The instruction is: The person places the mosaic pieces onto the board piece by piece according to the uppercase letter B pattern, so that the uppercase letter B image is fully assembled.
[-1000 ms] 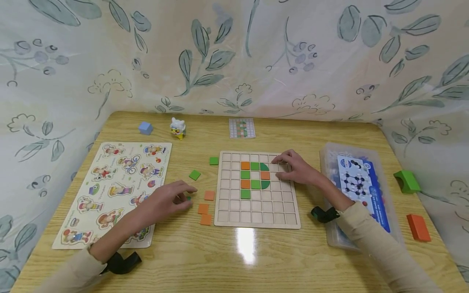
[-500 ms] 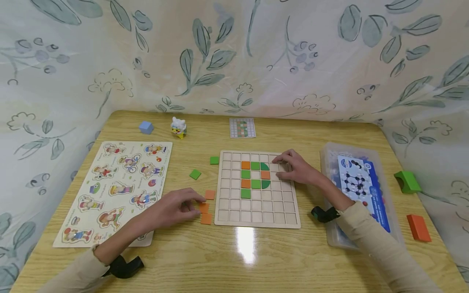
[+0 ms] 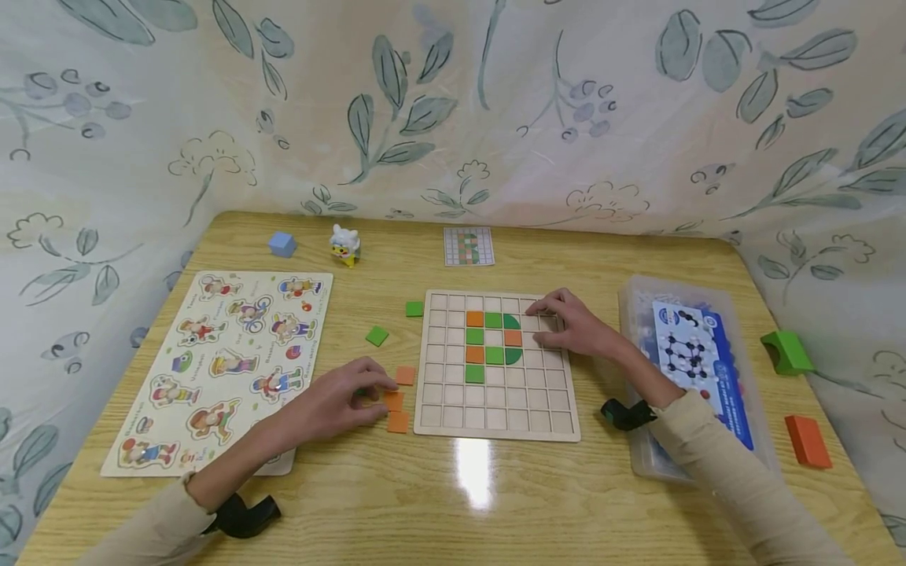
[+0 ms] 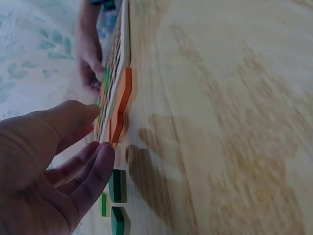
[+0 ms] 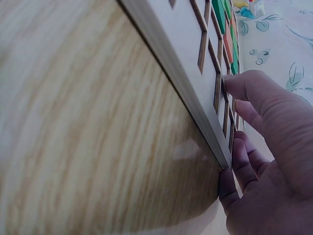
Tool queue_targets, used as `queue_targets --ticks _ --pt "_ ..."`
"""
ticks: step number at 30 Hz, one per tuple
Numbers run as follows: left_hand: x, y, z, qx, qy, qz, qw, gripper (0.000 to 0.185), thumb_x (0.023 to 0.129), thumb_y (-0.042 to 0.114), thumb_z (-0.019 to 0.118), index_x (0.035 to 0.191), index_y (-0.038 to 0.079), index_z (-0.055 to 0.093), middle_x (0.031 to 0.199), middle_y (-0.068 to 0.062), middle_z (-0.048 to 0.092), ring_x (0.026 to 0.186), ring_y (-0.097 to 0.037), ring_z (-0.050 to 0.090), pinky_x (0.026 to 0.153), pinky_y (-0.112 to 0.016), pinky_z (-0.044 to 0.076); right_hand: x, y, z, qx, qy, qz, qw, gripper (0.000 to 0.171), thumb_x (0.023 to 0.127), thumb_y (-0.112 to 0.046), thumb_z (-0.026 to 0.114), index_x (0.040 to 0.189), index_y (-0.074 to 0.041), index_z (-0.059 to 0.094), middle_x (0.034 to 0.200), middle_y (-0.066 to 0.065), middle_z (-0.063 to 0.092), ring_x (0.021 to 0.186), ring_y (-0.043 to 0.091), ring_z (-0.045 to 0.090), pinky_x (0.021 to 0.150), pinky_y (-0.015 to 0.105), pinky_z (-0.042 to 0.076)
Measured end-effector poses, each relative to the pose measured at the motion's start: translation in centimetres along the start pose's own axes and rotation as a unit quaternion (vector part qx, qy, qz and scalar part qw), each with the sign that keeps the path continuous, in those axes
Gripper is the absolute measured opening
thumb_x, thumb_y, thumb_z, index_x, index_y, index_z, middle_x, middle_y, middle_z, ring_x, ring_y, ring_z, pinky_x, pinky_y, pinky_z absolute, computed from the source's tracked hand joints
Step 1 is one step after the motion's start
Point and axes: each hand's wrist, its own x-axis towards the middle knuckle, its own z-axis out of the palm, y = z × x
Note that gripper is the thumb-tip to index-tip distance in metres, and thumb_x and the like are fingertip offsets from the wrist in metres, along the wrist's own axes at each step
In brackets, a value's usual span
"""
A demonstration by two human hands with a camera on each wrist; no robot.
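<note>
Where tiles (image 3: 393,400) lie, left fingers (image 3: 375,383) touching.

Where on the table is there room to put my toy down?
Bare wood lies along the near edge in front of the grid board, and at the back between the pattern card and the plastic box. It is crowded by the left hand, among the loose tiles.

A wooden table (image 3: 495,503) carries a grid board (image 3: 495,409) at centre, a picture puzzle (image 3: 219,369) along the left edge, a plastic box (image 3: 637,440) near the right edge, loose orange tiles (image 3: 396,413), green tiles (image 3: 377,336), and a pattern card (image 3: 467,246) at the far edge.
</note>
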Motion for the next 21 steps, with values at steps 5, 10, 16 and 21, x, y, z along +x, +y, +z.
queue_targets --ticks 5,10,16,21 --pt "-0.03 -0.01 0.19 0.025 -0.001 0.007 0.9997 0.027 0.088 0.018 0.071 0.114 0.013 0.069 0.109 -0.001 0.061 0.088 -0.009 0.06 0.074 -0.023 0.051 -0.03 0.05 0.02 0.0 0.0 0.004 1.0 0.039 0.087 -0.016 0.071 0.124 -0.006 0.061 0.118 0.017 0.047 0.103 0.025 0.039 0.087 0.04 0.035" --pt "0.0 0.03 0.36 0.032 -0.003 0.002 0.9995 0.026 0.088 0.017 0.071 0.114 0.013 0.069 0.109 0.0 0.061 0.084 -0.008 0.057 0.072 -0.023 0.049 -0.04 0.02 0.01 0.002 -0.002 0.013 1.0 0.039 0.088 -0.017 0.071 0.125 -0.007 0.061 0.118 0.016 0.047 0.103 0.025 0.039 0.088 0.041 0.035" --pt "0.14 -0.11 0.51 0.04 -0.001 0.01 0.9991 0.025 0.088 0.015 0.07 0.113 0.013 0.069 0.107 0.0 0.062 0.08 -0.007 0.053 0.069 -0.02 0.045 -0.02 0.11 0.04 0.002 -0.002 0.014 1.0 0.039 0.088 -0.017 0.07 0.125 -0.008 0.061 0.118 0.016 0.046 0.103 0.025 0.039 0.088 0.041 0.034" --pt "0.23 -0.17 0.63 0.044 -0.004 0.011 0.999 0.024 0.088 0.014 0.07 0.112 0.013 0.069 0.108 0.0 0.061 0.078 -0.006 0.052 0.068 -0.019 0.044 -0.08 0.1 -0.03 0.003 -0.003 0.011 1.0 0.038 0.089 -0.017 0.07 0.125 -0.007 0.06 0.119 0.017 0.046 0.104 0.026 0.039 0.088 0.043 0.035"
